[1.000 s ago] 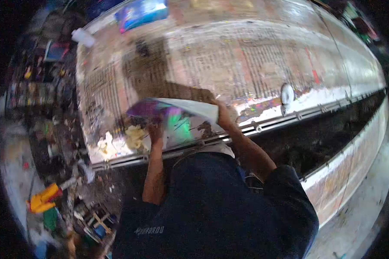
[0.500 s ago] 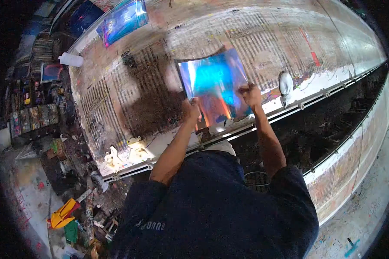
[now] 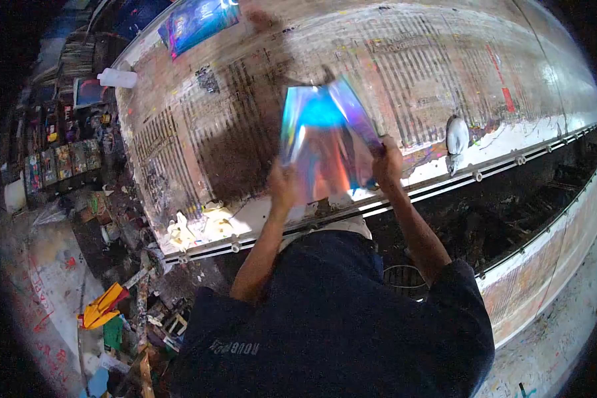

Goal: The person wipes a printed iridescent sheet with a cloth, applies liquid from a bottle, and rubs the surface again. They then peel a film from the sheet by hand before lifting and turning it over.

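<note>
A shiny, holographic-looking sheet (image 3: 318,126) reflects blue, purple and orange as it bends between my two hands above the near part of the table. My left hand (image 3: 283,184) is closed on its lower left edge, somewhat blurred. On the right edge, my right hand (image 3: 387,164) grips the sheet with the fingers wrapped round it. The sheet's sides curl upward and its middle sags. Another pile of glossy blue and purple sheets (image 3: 202,28) lies at the table's far left.
The long, paint-stained table (image 3: 245,126) has a railed near edge. A white bottle (image 3: 117,78) lies at its left edge, a white bottle-like object (image 3: 456,136) near the right front. Crumpled pale scraps (image 3: 181,232) lie at the near left corner. A yellow cloth (image 3: 103,306) is among floor clutter.
The sheet has gone from nearly flat to bowed, its sides drawn inward and up. My left hand has shifted slightly left, still holding it. The whole view has turned a little.
</note>
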